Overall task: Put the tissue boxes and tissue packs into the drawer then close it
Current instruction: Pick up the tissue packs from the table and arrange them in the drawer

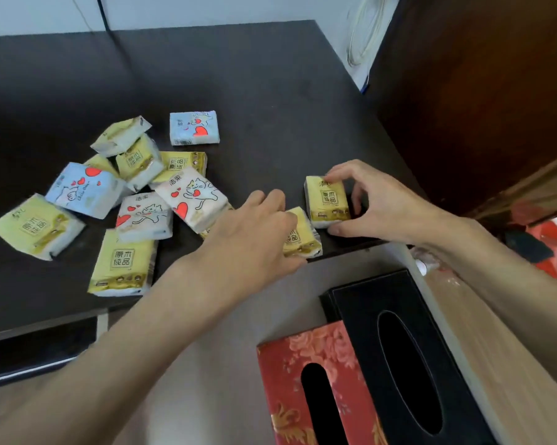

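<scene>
The drawer (225, 319) stands pulled out below the dark tabletop (270, 91). Inside it sit a black tissue box (399, 342) and a red floral tissue box (290, 374) side by side. Several small tissue packs, yellow, blue and pink, lie scattered on the tabletop's left part (126, 194). My right hand (376, 200) grips a yellow pack (327, 200) at the table's front edge. My left hand (254, 232) closes on another yellow pack (299, 236) just beside it.
A brown wooden cabinet (479, 91) rises on the right. A white coiled cable (367, 30) hangs by the wall behind the table. A light wooden surface (495, 348) runs along the drawer's right side, with red items (543, 239) beyond it.
</scene>
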Available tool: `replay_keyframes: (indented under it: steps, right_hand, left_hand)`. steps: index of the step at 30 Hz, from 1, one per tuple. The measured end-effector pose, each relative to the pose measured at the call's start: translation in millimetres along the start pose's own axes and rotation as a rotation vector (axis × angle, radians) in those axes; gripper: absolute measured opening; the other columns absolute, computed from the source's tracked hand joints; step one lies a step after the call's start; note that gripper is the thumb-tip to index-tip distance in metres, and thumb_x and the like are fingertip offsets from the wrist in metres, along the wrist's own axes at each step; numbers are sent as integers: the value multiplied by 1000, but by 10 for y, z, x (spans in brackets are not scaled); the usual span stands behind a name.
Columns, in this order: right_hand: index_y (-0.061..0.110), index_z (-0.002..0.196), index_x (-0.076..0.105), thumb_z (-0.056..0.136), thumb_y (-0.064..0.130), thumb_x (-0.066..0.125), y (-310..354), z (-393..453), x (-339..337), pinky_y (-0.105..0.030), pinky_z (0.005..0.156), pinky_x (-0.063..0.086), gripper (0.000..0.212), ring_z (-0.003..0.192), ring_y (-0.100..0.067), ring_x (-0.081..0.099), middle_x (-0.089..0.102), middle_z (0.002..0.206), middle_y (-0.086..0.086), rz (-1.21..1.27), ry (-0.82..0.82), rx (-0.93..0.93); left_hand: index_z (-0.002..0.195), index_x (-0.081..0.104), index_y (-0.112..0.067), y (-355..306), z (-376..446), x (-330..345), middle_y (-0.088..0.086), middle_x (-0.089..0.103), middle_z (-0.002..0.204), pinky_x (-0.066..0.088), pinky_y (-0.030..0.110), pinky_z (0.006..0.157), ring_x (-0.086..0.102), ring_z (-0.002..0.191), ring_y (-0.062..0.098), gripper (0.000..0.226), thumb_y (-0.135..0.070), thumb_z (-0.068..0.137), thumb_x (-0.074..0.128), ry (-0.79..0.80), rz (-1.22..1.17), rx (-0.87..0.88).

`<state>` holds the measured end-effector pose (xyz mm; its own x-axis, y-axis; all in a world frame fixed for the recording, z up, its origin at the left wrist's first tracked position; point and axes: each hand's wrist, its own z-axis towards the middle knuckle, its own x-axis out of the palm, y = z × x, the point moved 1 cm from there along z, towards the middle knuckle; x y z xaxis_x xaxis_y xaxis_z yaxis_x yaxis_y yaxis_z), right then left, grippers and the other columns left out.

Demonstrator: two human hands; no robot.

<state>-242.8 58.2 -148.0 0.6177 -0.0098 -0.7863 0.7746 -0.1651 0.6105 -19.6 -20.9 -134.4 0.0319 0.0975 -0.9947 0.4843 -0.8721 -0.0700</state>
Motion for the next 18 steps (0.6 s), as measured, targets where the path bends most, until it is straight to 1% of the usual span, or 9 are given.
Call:
replay_keyframes:
  steps: [2, 3, 5, 7, 9, 10, 12, 15, 18]
  right_hand:
    - [44, 120, 52, 61, 62, 80, 24, 15, 7, -19, 60, 48, 67, 76, -2, 59, 58, 100, 41, -52, -18, -33]
    - [45, 115, 52, 60, 63, 80, 16, 14, 12, -16, 61, 47, 64, 76, 2, 58, 56, 95, 45, -65, -37, -56]
    - [44, 108, 52, 59, 61, 81, -4, 2, 44, -11, 64, 45, 60, 77, 7, 59, 56, 94, 46, -69, -72, -91]
    - [42, 104, 52, 60, 59, 83, -12, -32, 83, -12, 63, 46, 56, 74, 8, 59, 62, 94, 38, -59, -90, -118]
    - [38, 102, 53, 62, 54, 85, -17, -107, 135, -17, 59, 45, 53, 68, 4, 58, 68, 87, 20, -49, -129, -139]
    - [34, 101, 54, 64, 51, 87, -14, -165, 157, -21, 60, 43, 53, 67, 0, 56, 66, 83, 13, -51, -160, -140]
    - [31, 99, 53, 67, 46, 89, 8, -324, 190, -26, 61, 38, 50, 70, -5, 52, 59, 87, 10, -70, -210, -109]
    - [26, 93, 54, 69, 44, 89, 114, -633, 232, -28, 61, 36, 46, 72, -9, 51, 56, 89, 6, -33, -268, -78]
    - [29, 90, 55, 67, 47, 87, 228, -887, 319, -31, 65, 39, 44, 73, -12, 54, 58, 89, 4, 3, -250, -96]
  left_hand:
    - [114, 64, -25, -6, -10, -25, -6, 48, 119, 48, 37, 77, 45, 108, 17, 53, -66, 83, 56, 35, -11, 12]
    - [113, 65, -26, 0, -19, -43, -6, 49, 118, 50, 40, 81, 47, 107, 16, 54, -69, 81, 55, 39, -22, 15]
    - [113, 66, -29, 15, -37, -70, -7, 52, 116, 50, 41, 84, 51, 106, 17, 57, -72, 78, 54, 34, -27, 26]
    - [113, 65, -27, -3, -48, -60, -5, 54, 113, 50, 41, 86, 54, 102, 21, 55, -67, 76, 59, 17, 24, 41]
    - [111, 60, -25, -72, -78, -1, -4, 51, 106, 49, 38, 80, 51, 92, 23, 50, -60, 76, 64, -5, 101, 35]
    - [112, 59, -24, -109, -92, 27, -2, 52, 105, 46, 36, 76, 49, 89, 23, 49, -57, 76, 66, -26, 124, 22]
    - [115, 58, -22, -213, -171, 49, 2, 59, 111, 44, 35, 75, 51, 92, 24, 50, -53, 77, 70, -88, 110, -8]
    - [123, 58, -19, -294, -457, 54, 4, 63, 120, 48, 39, 89, 58, 107, 27, 58, -46, 75, 76, -160, -62, -65]
    - [121, 59, -19, -237, -813, 97, 2, 62, 116, 48, 37, 88, 57, 104, 22, 58, -44, 73, 79, -212, -111, -88]
